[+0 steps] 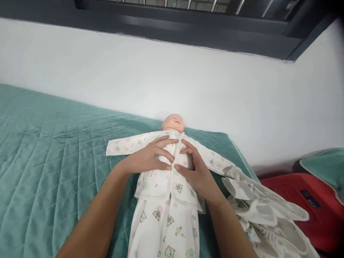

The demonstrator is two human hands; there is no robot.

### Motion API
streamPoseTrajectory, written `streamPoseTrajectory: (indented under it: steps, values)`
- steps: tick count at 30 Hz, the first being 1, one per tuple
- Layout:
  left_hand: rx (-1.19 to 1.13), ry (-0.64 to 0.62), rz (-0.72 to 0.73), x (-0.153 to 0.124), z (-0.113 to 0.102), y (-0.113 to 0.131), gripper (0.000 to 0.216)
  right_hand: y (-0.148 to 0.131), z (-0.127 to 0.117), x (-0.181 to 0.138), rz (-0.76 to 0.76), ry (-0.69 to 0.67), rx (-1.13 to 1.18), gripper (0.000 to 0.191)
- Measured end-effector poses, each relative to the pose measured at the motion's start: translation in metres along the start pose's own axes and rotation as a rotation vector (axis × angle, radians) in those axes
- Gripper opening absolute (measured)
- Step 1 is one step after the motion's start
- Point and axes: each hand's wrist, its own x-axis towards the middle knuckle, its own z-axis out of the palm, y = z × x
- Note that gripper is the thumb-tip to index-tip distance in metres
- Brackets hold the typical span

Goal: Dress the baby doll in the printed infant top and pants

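Note:
A baby doll (pixel 174 123) lies on its back, dressed in a white baby jacket (pixel 158 184) and matching pants (pixel 166 229) with small bear prints. Both hands are at the jacket's front opening over the chest. My left hand (pixel 150 156) comes from the left, its thumb and forefinger closed at the jacket's edge and its other fingers stretched over the cloth. From the right, my right hand (pixel 195 166) has its thumb and curled fingers on the opposite edge. The fingertips of the two hands nearly meet. Both long sleeves spread outward.
A teal quilted cover (pixel 61 172) lies under the doll, against a white wall (pixel 120 71). Right of the doll is a pile of white printed baby clothes (pixel 263 211). Beyond it stands a red object (pixel 319 215) with teal cloth (pixel 325 168) above. A dark window frame (pixel 161 27) runs overhead.

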Motion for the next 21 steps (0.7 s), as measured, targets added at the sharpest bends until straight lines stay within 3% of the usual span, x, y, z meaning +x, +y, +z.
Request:
streamPoseTrajectory:
  steps: [8, 13, 19, 21]
  values:
    - [0.026, 0.057, 0.016, 0.004, 0.007, 0.001, 0.004, -0.003, 0.004, -0.001, -0.052, 0.024, -0.055, 0.028]
    - [0.146, 0.138, -0.002, 0.009, 0.017, 0.007, 0.005, -0.003, 0.005, 0.000, -0.058, 0.063, 0.023, 0.013]
    - [0.100, 0.059, 0.046, 0.006, 0.012, 0.006, 0.040, -0.011, 0.011, 0.000, 0.038, 0.144, 0.017, 0.017]
    - [0.040, 0.071, 0.029, 0.005, 0.009, 0.005, 0.037, -0.012, 0.015, 0.000, 0.036, 0.176, -0.019, 0.018]
